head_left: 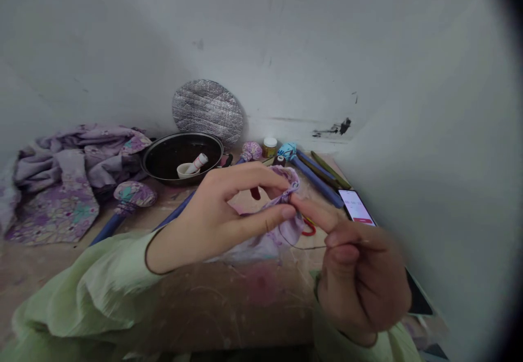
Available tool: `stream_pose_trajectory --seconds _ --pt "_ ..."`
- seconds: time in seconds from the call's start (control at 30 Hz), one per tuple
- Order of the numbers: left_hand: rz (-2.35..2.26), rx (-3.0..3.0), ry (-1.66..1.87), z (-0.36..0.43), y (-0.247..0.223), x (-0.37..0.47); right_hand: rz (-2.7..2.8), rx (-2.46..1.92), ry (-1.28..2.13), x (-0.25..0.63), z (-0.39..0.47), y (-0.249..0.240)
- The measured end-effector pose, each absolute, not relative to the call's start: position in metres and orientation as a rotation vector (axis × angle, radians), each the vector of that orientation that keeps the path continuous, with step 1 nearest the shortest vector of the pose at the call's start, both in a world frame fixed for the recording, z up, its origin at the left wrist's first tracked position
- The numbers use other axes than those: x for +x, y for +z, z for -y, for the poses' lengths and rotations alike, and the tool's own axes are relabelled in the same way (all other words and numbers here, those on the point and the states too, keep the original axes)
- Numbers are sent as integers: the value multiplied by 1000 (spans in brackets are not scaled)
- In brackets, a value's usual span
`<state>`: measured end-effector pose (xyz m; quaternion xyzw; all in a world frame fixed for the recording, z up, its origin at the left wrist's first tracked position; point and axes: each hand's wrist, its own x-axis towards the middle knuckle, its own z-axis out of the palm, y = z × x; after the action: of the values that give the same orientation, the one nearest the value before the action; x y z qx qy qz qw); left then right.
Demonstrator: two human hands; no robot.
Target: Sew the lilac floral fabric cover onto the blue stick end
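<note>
Two bare hands are working above a desk, with a small piece of gathered purple cloth hanging between them. The left hand is pinching the cloth's puckered edge between thumb and fingers. To the right and slightly lower, the right hand is curling its thumb and fingers closed in a grip on a dark thread, while its forefinger is reaching to the gathered edge. The cloth is lying to the left of that grip, nearer the left hand; the slack thread is running sideways between them, sagging a little. Whether a needle is sitting in the grip is too blurred to tell. The cloth is looking thin, soft and crumpled. Behind, a round, dark metal pan is resting before a quilted silvery disc, and floral fabric is bunching at far left.
</note>
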<state>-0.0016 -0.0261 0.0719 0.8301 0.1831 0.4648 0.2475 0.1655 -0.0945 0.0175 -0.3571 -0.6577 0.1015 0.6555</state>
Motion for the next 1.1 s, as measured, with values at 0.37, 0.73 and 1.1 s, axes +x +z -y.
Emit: stream_pose_trajectory --seconds 0.37,0.73,1.1 --pt "-487 2185 1297 24 58 -2 1204 -703 659 161 103 21" --pt "-660 1960 1410 32 37 -3 1117 -580 647 171 99 29" --pt "-600 1772 1337 27 15 2 875 -594 681 185 85 35"
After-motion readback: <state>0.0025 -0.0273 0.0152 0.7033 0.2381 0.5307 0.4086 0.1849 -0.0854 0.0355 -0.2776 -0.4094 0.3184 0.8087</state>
